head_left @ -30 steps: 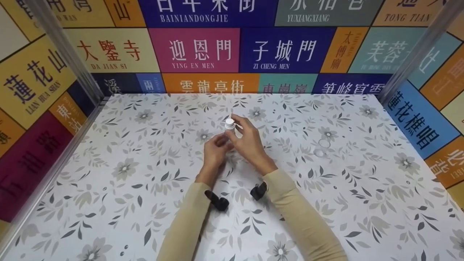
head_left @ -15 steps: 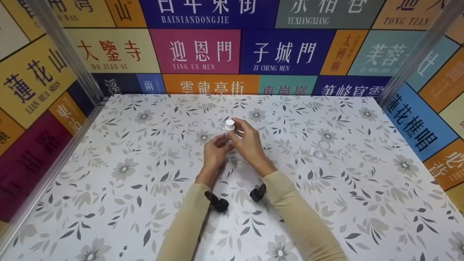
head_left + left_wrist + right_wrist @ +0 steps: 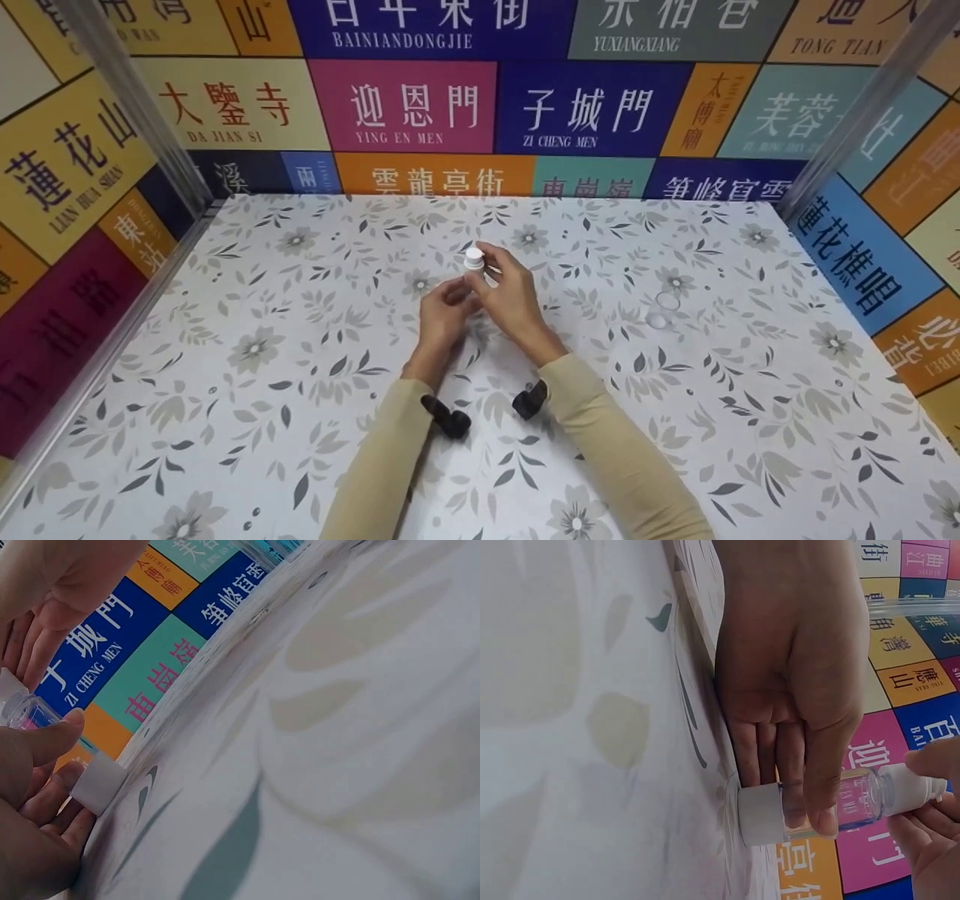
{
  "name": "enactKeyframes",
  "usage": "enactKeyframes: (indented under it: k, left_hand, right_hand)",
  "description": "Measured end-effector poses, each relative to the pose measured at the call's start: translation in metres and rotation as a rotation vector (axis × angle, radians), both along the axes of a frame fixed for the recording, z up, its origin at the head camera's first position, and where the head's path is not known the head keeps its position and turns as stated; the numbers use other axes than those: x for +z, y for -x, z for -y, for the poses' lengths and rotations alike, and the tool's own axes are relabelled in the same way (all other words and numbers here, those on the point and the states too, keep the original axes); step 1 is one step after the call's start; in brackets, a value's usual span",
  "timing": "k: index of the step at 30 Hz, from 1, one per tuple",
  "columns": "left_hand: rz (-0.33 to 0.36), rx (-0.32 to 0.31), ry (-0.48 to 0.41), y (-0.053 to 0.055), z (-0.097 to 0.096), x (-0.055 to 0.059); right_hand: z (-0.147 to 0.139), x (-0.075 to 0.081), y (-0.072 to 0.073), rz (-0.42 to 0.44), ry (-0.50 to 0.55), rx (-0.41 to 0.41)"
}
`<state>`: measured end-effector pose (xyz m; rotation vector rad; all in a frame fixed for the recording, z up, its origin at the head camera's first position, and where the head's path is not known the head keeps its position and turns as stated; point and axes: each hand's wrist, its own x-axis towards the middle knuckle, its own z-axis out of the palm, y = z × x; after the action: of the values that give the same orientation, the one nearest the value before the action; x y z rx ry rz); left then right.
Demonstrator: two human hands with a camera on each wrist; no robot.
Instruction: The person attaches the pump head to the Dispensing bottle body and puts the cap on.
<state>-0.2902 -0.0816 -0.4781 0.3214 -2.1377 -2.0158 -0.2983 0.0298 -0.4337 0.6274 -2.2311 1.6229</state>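
Note:
Both hands are on a small clear bottle with a white base and a white pump top. It stands upright in the head view, its base close over the table. My left hand grips the clear body low down, thumb across its front, as the right wrist view shows. Higher up, my right hand pinches the white top between thumb and fingers. In the left wrist view the left hand covers much of the bottle, and the right hand is above.
A clear, round, cap-like piece lies on the table right of the hands. The white table has a grey leaf and flower print. Panels with large characters wall off its back and sides.
The right fingers shift slightly around the white top. Both hands and the bottle otherwise stay in the same place, and the clear round piece has not moved.

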Motion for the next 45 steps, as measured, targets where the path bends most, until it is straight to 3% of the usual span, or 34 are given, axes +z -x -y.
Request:
enactKeyframes:
  k: [13, 21, 35, 45]
  left_hand:
    - [0.006, -0.002, -0.004, -0.0038, -0.0006, -0.0006]
    - [0.002, 0.002, -0.006, -0.0003, 0.0014, 0.0009]
    - [0.003, 0.019, 0.054, -0.0034, 0.006, 0.0023]
    - [0.01, 0.006, 0.019, -0.002, -0.0006, 0.0026]
  right_hand:
    - [0.0005, 0.0005, -0.0021, 0.042, 0.017, -0.026]
    - [0.0024, 0.0013, 0.0021, -0.024, -0.005, -0.034]
    - [0.0066, 0.0023, -0.0006, 0.011, -0.021, -0.037]
    - [0.0013, 0.0017, 0.0005, -0.003, -0.027, -0.064]
